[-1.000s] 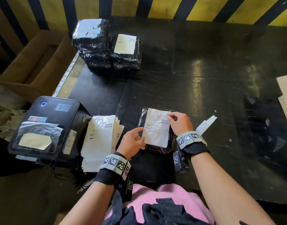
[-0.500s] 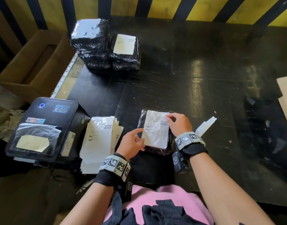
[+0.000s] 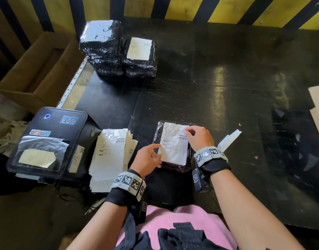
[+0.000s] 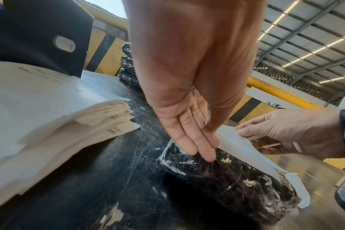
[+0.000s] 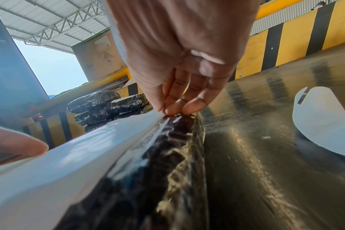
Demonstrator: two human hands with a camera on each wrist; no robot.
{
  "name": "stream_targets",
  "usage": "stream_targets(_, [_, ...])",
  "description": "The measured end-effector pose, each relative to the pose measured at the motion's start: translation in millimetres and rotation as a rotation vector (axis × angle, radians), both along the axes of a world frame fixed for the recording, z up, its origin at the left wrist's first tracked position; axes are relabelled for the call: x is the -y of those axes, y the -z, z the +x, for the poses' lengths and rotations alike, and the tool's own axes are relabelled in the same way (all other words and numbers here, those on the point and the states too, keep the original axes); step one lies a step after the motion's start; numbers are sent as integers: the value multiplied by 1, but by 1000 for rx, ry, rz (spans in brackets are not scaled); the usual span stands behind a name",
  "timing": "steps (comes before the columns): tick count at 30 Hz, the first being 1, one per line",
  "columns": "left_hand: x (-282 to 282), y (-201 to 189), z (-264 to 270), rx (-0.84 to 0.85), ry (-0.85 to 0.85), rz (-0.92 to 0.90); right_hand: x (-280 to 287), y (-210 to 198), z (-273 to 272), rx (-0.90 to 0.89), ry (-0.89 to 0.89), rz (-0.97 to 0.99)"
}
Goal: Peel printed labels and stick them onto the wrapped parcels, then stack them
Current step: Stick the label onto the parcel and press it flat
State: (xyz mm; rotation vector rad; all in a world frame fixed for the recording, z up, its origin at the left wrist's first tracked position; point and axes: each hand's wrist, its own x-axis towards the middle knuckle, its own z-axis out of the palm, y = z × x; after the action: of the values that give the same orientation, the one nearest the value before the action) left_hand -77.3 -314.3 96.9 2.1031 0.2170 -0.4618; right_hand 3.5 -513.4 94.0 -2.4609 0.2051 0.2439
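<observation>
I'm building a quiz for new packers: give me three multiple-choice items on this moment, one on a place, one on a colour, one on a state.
1. Where is the loose label pile?
A. between printer and near parcel
B. on the far stacks
C. in the cardboard box

2. What colour is the parcels' wrap?
A. white
B. black
C. blue

3. What is the right hand doing?
A. resting flat on the table
B. pinching the label's edge
C. lifting the printer

Key: 1 A, it lies right of the printer, left of the near parcel; 2 B, glossy black film; 3 B, fingertips pinch the label.
</observation>
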Motion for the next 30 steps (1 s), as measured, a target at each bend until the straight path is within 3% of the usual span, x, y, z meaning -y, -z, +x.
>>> stream_targets(17, [-1,4,1,-22,7,-3,-5,3,-4,15,3,-68])
stream_targets(27, [1,-1,2,-31,13,43,-6,5,-7,14,46,-305])
stream_targets(30, [2,0,2,-23,24,67,-6,0,-10,78,4,-291])
